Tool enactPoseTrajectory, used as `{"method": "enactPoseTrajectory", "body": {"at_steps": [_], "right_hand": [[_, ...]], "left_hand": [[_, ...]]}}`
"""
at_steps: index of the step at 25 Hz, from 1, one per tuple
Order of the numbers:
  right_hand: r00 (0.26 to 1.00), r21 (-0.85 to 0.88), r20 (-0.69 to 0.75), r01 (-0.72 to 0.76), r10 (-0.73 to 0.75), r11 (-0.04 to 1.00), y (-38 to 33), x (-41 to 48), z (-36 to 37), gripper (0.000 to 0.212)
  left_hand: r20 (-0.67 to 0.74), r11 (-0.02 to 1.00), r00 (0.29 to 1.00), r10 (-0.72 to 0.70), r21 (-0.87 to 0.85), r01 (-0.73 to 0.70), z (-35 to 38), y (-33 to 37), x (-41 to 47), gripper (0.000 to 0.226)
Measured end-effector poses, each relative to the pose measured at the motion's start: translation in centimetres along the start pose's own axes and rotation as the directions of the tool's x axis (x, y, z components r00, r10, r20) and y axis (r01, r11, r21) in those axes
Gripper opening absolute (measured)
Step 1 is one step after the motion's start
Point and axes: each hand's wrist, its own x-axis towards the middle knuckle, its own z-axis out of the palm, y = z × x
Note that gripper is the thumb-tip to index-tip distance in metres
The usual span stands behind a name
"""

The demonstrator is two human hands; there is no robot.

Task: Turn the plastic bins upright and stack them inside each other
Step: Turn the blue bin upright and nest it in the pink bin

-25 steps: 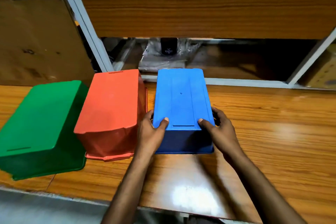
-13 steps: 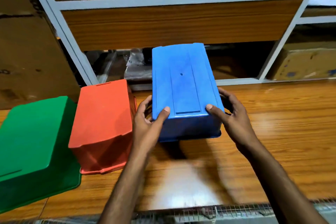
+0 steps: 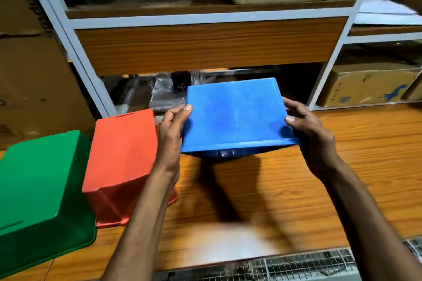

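**Blue bin held clear of the table**

The blue plastic bin [image 3: 235, 118] hangs above the wooden table [image 3: 342, 166], tipped so a smooth, slightly scuffed wall faces the camera and its rim lip runs along the near lower edge. The left hand [image 3: 170, 141] clasps its left side, thumb on the facing wall; the right hand [image 3: 310, 134] clasps the right side the same way. To the left, the orange bin [image 3: 123, 150] sits upside down, flat bottom up. Further left and nearer, the green bin [image 3: 38, 191] is inverted too. A white-framed shelf rack [image 3: 205, 20] stands behind.
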Motion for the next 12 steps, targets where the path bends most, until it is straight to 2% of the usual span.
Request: {"method": "enactPoseTrajectory", "body": {"at_steps": [3,6,9,12], "right_hand": [[0.994,0.033,0.107,-0.019,0.015,0.999,-0.5,0.6,-1.3,0.081],[0.986,0.003,0.165,-0.026,0.025,1.0,-1.7,1.3,-2.2,0.098],[0.992,-0.084,0.123,-0.003,0.014,0.996,-2.8,2.8,-3.2,0.093],[0.995,-0.108,0.091,-0.035,0.045,0.994,-2.0,3.7,-4.0,0.086]], "left_hand": [[0.022,0.998,1.0,0.002,-0.058,-0.001,0.8,0.7,0.8,0.054],[0.063,0.998,0.998,0.014,-0.057,-0.01,1.9,1.6,1.4,0.044],[0.132,0.999,0.99,0.042,-0.022,-0.039,3.6,2.9,2.2,0.046],[0.126,0.999,0.991,0.037,0.03,-0.041,4.3,2.8,3.5,0.049]]}}
